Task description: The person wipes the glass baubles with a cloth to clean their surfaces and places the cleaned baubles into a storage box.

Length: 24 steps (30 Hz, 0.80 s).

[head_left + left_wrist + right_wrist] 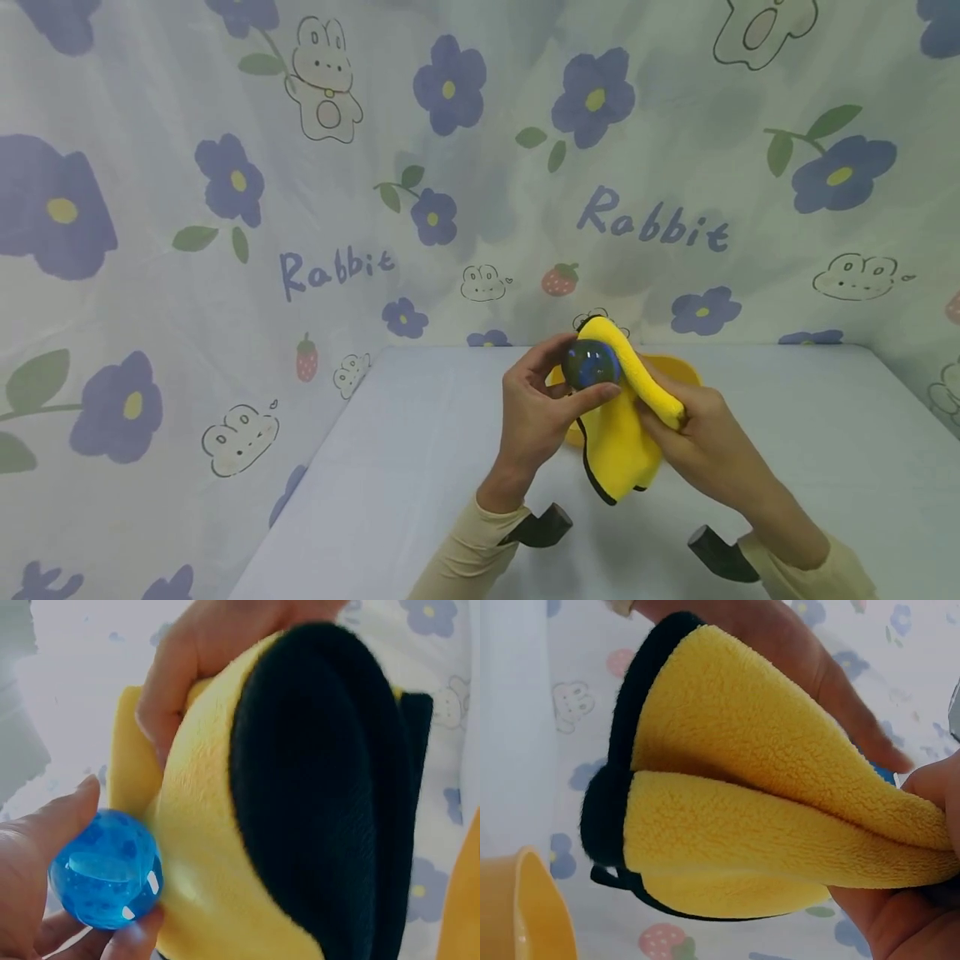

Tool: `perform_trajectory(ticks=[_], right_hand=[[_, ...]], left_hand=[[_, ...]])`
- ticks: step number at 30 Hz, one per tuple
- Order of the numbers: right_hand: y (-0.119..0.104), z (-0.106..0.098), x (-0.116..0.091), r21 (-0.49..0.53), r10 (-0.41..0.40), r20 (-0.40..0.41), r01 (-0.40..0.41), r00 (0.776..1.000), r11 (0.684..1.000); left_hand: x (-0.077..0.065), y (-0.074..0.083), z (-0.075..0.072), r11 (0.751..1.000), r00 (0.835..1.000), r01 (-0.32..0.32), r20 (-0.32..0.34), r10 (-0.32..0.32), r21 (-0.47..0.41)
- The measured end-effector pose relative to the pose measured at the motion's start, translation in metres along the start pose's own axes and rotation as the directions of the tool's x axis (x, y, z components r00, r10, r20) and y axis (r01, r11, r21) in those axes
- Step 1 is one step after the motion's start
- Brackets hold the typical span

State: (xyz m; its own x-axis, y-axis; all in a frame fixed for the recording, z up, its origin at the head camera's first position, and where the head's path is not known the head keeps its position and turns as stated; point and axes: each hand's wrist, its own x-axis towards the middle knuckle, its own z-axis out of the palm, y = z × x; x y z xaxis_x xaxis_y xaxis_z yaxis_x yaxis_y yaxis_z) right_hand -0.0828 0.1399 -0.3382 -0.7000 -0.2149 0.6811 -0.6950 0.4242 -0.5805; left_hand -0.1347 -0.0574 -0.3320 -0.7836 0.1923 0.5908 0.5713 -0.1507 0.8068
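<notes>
A clear ball with blue inside (pixel 590 365) is held up above the table by my left hand (pixel 536 408), thumb on one side and fingers on the other. In the left wrist view the ball (pixel 106 868) looks bright blue and see-through. My right hand (pixel 701 437) grips a yellow cloth with dark edging (pixel 618 442), folded and hanging down. The cloth lies against the right side of the ball. From the right wrist the fluffy cloth (pixel 727 750) spreads out from the pinching fingers and hides most of the ball.
Behind the hands a yellow container (pixel 678 367) stands on the white table (pixel 420 417), partly hidden by the cloth. Its rim (pixel 525 900) shows at the lower left of the right wrist view. A printed curtain (pixel 487 167) with flowers and rabbits hangs behind and at the left.
</notes>
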Motion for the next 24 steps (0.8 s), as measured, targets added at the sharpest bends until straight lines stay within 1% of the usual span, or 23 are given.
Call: perform_trajectory(ticks=[5,8,12,14,16,19,24], right_hand=[[-0.0047,-0.0024,-0.0005,-0.016,0.015,0.015,-0.014,1.000,1.000],[-0.0076,-0.0039,-0.0009,-0.012,0.007,0.003,-0.007,1.000,1.000],[-0.0089,-0.0049,-0.0012,-0.023,0.000,-0.023,-0.001,1.000,1.000],[-0.0089,-0.0047,-0.0013,-0.028,-0.012,-0.038,0.011,0.999,1.000],[-0.0084,-0.0044,-0.0013,-0.038,-0.024,-0.055,0.022,0.998,0.999],[-0.0073,-0.0029,-0.0007,-0.054,-0.063,-0.076,0.059,0.995,0.997],[-0.0047,-0.0005,0.0021,-0.118,-0.125,-0.076,0.115,0.989,0.986]], left_hand=[[0.0002,-0.0007,-0.0032,0.991,1.000,0.002,-0.014,0.000,0.130],[0.0004,0.0003,-0.0054,0.981,0.999,0.034,-0.009,-0.032,0.192],[0.0013,0.0011,-0.0081,0.973,0.996,0.081,0.016,-0.087,0.217],[0.0017,0.0014,-0.0086,0.970,0.994,0.093,0.031,-0.102,0.223],[0.0015,0.0017,-0.0085,0.967,0.993,0.100,0.039,-0.112,0.233],[0.0008,0.0023,-0.0073,0.964,0.991,0.100,0.056,-0.118,0.248],[-0.0005,0.0026,-0.0075,0.964,0.987,0.103,0.092,-0.129,0.246]])
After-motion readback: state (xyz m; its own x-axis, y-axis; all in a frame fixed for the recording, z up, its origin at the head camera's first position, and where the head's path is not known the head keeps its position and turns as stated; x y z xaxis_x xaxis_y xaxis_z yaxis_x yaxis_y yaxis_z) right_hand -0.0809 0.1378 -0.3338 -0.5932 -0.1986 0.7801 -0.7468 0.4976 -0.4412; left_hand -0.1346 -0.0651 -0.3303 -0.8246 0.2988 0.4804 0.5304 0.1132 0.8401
